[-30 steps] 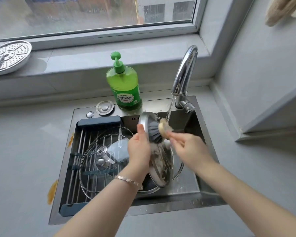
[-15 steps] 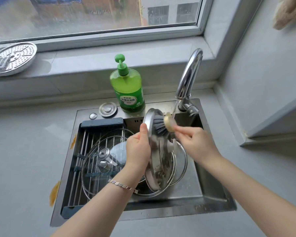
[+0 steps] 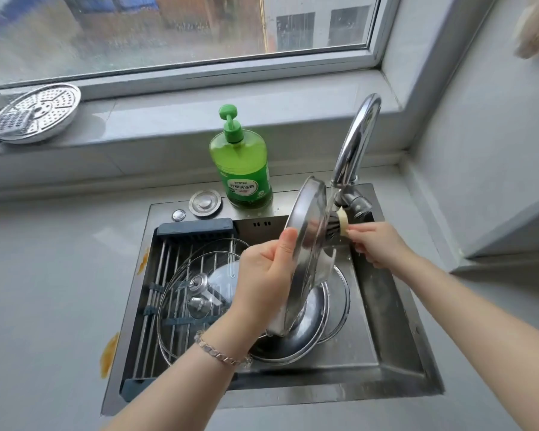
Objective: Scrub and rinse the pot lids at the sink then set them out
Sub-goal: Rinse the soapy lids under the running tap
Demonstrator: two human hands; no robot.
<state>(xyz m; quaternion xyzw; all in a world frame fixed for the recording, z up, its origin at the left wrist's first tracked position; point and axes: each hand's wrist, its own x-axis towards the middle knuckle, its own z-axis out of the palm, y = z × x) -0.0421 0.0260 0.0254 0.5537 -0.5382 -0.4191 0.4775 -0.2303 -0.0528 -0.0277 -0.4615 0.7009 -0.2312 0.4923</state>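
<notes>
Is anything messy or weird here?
Yes. Two orange-brown stains mark the grey counter along the sink's left edge, like dried spills. Nothing else looks out of place.

The round stainless-steel pot lid [image 3: 307, 225] is mirror silver. The round dish brush [image 3: 336, 227] has black bristles on a pale cream head. The translucent plastic soap bottle [image 3: 240, 169] is bright green, its label darker green with white. The perforated round metal steamer plate [image 3: 41, 112] is silver, dotted with holes in wedge-shaped patches. The smooth countertop [image 3: 44, 275] is pale grey with orange-brown stains [image 3: 109, 353]
</notes>
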